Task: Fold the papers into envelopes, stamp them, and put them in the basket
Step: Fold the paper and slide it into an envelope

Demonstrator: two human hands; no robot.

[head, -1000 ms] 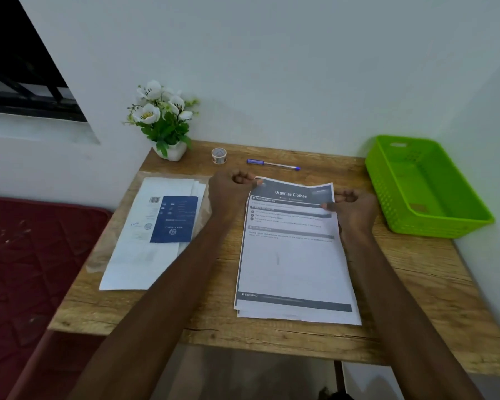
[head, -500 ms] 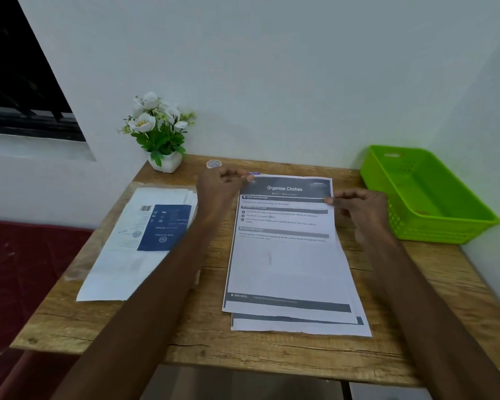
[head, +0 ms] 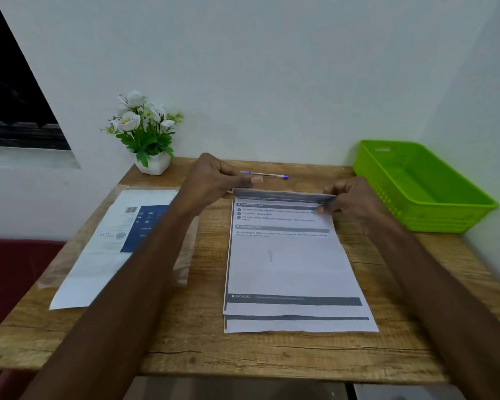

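A small stack of printed papers [head: 289, 264] lies in the middle of the wooden table [head: 202, 347]. My left hand [head: 214, 180] pinches the far left corner of the top sheet. My right hand [head: 350, 197] pinches its far right corner. The far edge of that sheet is lifted off the stack and curled toward me, so the header band shows edge-on. The sheet beneath peeks out at the near end. A bright green plastic basket [head: 456, 215] stands at the table's right side, with nothing visible inside it.
A white and blue printed packet [head: 113, 241] in clear plastic lies on the left of the table, partly under my left forearm. A blue pen [head: 267, 175] rests behind the papers. A white pot of flowers [head: 147, 134] stands at the back left against the wall.
Both hands have raised the far edge of the top sheet and begun curling it toward me. The small round object near the flower pot is now hidden behind my left hand.
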